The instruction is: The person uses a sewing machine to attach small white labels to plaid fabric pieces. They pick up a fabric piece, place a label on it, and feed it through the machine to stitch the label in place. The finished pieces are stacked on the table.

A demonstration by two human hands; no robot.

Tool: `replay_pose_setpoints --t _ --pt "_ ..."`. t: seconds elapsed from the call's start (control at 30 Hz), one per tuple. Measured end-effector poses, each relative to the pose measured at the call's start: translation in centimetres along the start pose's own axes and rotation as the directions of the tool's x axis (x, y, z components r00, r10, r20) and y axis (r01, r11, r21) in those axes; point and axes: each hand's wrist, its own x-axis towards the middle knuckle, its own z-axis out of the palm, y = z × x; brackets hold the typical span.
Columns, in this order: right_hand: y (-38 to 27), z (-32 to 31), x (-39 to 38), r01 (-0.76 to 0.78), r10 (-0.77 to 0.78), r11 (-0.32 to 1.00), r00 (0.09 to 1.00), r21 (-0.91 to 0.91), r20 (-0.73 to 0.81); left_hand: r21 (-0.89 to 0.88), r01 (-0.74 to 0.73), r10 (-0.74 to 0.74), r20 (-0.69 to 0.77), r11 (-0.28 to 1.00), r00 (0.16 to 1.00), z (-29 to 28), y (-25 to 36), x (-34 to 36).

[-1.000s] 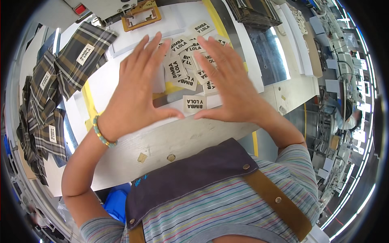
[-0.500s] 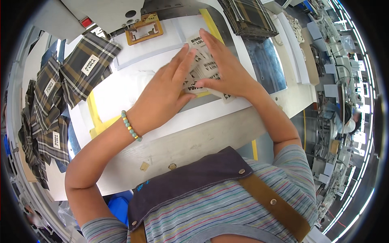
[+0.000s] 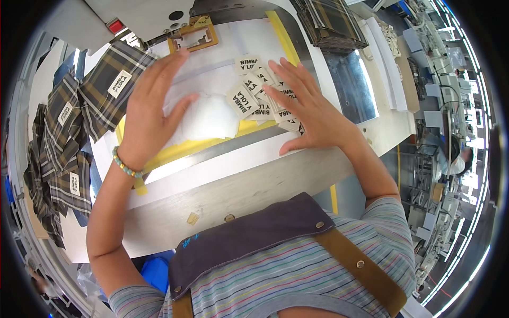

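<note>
A loose heap of small cream fabric labels with dark lettering point(image 3: 243, 102) lies on the white work surface point(image 3: 207, 119). My right hand point(image 3: 310, 114) is spread over the right side of the heap, hiding part of it; its fingers are apart and grip nothing. Off to the left, my left hand point(image 3: 151, 108) hovers over the work surface with fingers stretched and thumb apart, holding nothing. Near its fingertips is a brown plaid fabric piece point(image 3: 101, 87) with a cream label on it. Beyond the hands, under the sewing machine head point(image 3: 143, 18), sits an orange-brown clamp frame point(image 3: 214, 36).
More labelled plaid pieces point(image 3: 55, 153) hang in a pile at the left edge. A thick stack of plaid pieces point(image 3: 328, 24) stands at the far right, beside a shiny metal plate point(image 3: 352, 85). Yellow tape point(image 3: 283, 37) borders the work surface. Workstations point(image 3: 445, 106) line the right background.
My left hand has moved left, away from the labels. My right hand has shifted slightly right and nearer to me. The labels, earlier between both hands, now lie spread and more exposed.
</note>
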Motion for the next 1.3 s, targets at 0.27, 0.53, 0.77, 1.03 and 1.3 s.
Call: replay_pose_setpoints --t 0.27,0.53,0.77,1.03,1.3 --pt "2.1 0.5 5.1 0.095 -0.095 0.995 0.994 0.009 0.055 -0.149 0.121 -0.135 -0.087 0.981 0.987 -0.4 -2.5 -0.6" --pt "3.3 0.4 4.1 0.174 -0.175 0.984 0.985 0.021 0.015 -0.219 -0.131 0.182 0.233 0.967 0.955 -0.2 -0.2 -0.6" --pt "-1.2 0.5 5.1 0.25 -0.252 0.963 0.968 -0.102 -0.004 -0.159 -0.198 0.236 0.281 0.967 0.93 0.4 0.3 -1.0" --pt "1.3 -0.5 5.8 0.262 -0.26 0.965 0.964 0.022 -0.061 -0.07 -0.262 0.271 0.273 0.962 0.923 -1.2 -0.4 -1.0" --pt "-2.7 1.5 11.1 -0.018 0.043 0.94 0.997 0.34 -0.068 -0.24 -0.1 0.152 0.211 0.966 0.966 -0.8 -0.6 -0.7"
